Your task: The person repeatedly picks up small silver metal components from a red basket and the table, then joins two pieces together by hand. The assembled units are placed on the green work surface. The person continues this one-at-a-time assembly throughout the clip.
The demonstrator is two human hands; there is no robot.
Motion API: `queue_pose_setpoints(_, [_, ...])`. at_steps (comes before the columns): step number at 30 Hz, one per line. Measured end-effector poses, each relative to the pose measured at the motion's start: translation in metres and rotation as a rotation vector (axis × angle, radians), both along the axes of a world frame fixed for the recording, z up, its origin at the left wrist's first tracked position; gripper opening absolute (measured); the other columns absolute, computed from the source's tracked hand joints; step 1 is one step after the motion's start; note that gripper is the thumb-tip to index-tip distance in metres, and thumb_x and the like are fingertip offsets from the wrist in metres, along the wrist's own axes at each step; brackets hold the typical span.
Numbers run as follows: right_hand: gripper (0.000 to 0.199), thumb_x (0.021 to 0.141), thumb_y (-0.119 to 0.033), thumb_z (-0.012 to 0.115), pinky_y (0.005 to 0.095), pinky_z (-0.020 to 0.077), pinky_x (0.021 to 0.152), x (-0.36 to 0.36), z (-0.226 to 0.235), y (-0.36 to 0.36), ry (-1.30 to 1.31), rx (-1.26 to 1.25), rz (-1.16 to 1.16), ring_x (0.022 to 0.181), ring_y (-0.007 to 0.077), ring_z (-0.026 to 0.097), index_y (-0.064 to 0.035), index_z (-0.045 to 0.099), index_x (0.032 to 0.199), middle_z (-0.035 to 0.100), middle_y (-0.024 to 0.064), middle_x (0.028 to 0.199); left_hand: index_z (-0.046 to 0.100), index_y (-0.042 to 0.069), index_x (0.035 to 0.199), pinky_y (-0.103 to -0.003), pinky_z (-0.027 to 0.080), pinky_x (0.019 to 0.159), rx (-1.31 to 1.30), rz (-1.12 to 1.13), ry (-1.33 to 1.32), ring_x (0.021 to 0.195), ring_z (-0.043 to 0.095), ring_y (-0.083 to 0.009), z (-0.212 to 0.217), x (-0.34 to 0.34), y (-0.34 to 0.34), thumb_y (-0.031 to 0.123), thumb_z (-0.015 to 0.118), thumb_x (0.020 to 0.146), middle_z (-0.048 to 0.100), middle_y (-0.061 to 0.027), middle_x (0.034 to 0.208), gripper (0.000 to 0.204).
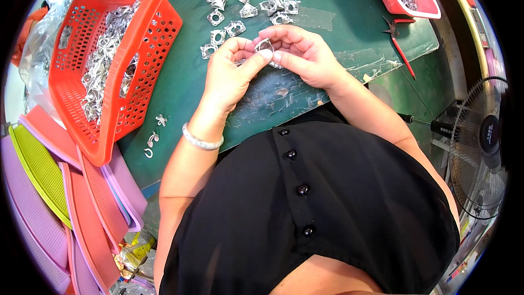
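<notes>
Between the fingertips of both hands is a small silvery metal piece with a round opening [264, 45], held just above the near side of the green table [188, 71]. My left hand [230, 75] pinches it between thumb and fingers. My right hand [307, 57] grips its other side, thumb close to the left thumb. Fingers cover part of the piece. Beyond my hands lie several similar silvery metal pieces [234, 28], some single and some bunched at the far edge of view.
At left stands a red perforated basket [158, 27] of silvery metal parts. A pink basket [431, 10] sits far right, with red-handled pliers [400, 46] nearby. Small loose metal bits [161, 120] lie left of my wrist. Stacked coloured baskets [90, 213] and a fan [480, 136] flank me.
</notes>
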State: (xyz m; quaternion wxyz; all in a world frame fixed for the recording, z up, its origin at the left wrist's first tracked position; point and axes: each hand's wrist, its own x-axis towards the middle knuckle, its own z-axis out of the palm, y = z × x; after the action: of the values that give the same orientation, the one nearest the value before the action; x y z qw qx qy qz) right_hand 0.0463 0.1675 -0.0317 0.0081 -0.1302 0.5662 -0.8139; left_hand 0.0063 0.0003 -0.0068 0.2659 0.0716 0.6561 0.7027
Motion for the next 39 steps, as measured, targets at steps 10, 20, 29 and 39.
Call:
queue_pose_setpoints(10, [0.031, 0.083, 0.001, 0.056, 0.0221, 0.0451, 0.077, 0.000, 0.000, -0.001, 0.023, 0.041, -0.060, 0.086, 0.0068, 0.052, 0.0021, 0.050, 0.114, 0.057, 0.0031, 0.100, 0.060, 0.002, 0.086, -0.020, 0.043, 0.068, 0.043, 0.095, 0.212, 0.074, 0.053, -0.0057, -0.009, -0.001, -0.002, 0.009, 0.066, 0.080, 0.060, 0.0004, 0.081, 0.011])
queue_pose_setpoints(20, [0.031, 0.083, 0.001, 0.055, 0.0216, 0.0446, 0.076, 0.002, 0.004, 0.002, -0.091, 0.045, 0.019, 0.084, 0.0063, 0.053, 0.0010, 0.052, 0.114, 0.058, 0.0027, 0.093, 0.057, 0.007, 0.101, -0.024, 0.045, 0.058, -0.240, 0.195, 0.879, 0.070, 0.054, -0.0124, -0.011, -0.002, -0.003, 0.005, 0.075, 0.065, 0.057, -0.0036, 0.082, 0.040])
queue_pose_setpoints(29, [0.032, 0.083, 0.002, 0.055, 0.0219, 0.0446, 0.076, 0.002, 0.002, 0.000, -0.028, -0.002, 0.020, 0.085, 0.0069, 0.053, 0.0007, 0.052, 0.115, 0.058, 0.0027, 0.094, 0.055, 0.009, 0.111, -0.024, 0.044, 0.057, -0.216, 0.184, 0.970, 0.072, 0.054, -0.0135, -0.008, -0.001, -0.003, 0.003, 0.073, 0.065, 0.056, -0.0033, 0.083, 0.050])
queue_pose_setpoints(39, [0.027, 0.082, 0.001, 0.057, 0.0219, 0.0452, 0.076, 0.003, 0.004, 0.001, -0.047, -0.006, 0.003, 0.083, 0.0069, 0.054, -0.0001, 0.055, 0.109, 0.059, 0.0021, 0.092, 0.056, 0.010, 0.113, -0.025, 0.045, 0.058, -0.166, 0.142, 1.014, 0.072, 0.055, -0.0137, -0.011, -0.003, -0.004, -0.003, 0.069, 0.064, 0.058, -0.0038, 0.083, 0.052])
